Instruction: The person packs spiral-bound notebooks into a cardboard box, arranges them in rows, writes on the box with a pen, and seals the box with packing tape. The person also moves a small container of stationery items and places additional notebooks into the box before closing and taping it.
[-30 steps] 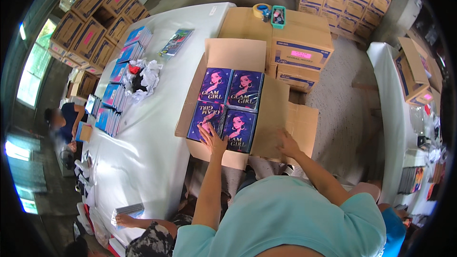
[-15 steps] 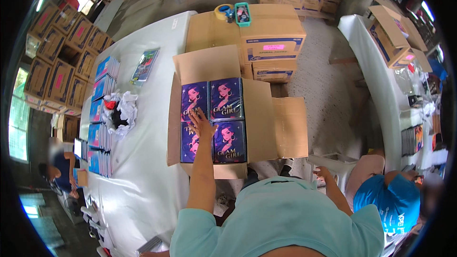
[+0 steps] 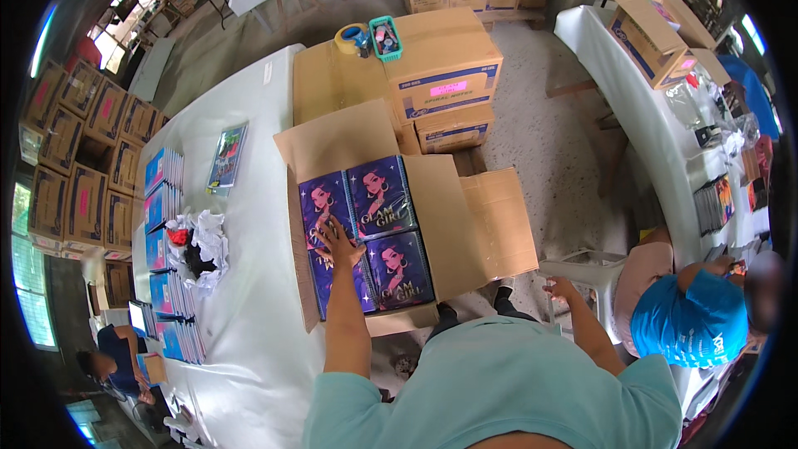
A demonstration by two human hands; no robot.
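An open cardboard box (image 3: 440,233) at the table's edge holds purple spiral notebooks in a two-by-two layout, each cover showing a drawn figure. My left hand (image 3: 337,245) lies with fingers spread over the two left stacks. Its fingertips reach the far-left notebook (image 3: 320,193), and the hand and forearm partly cover the near-left notebook (image 3: 356,289). Uncovered on the right are the far-right notebook (image 3: 384,199) and the near-right notebook (image 3: 401,270). My right hand (image 3: 562,289) hangs to the right of the box, near a pale plastic stool (image 3: 586,270), fingers slightly apart and holding nothing visible.
Closed cartons (image 3: 445,66) stand just beyond the box, topped by tape rolls (image 3: 353,37) and a green basket (image 3: 386,37). On the white-covered table (image 3: 258,241) are blue notebook stacks (image 3: 158,208) and crumpled plastic (image 3: 212,245). A person in blue (image 3: 694,316) sits at right; another (image 3: 116,357) at left.
The view has shifted, so the box appears lower and further left. My left hand stays spread on the left notebooks; my right hand still hangs beside the stool.
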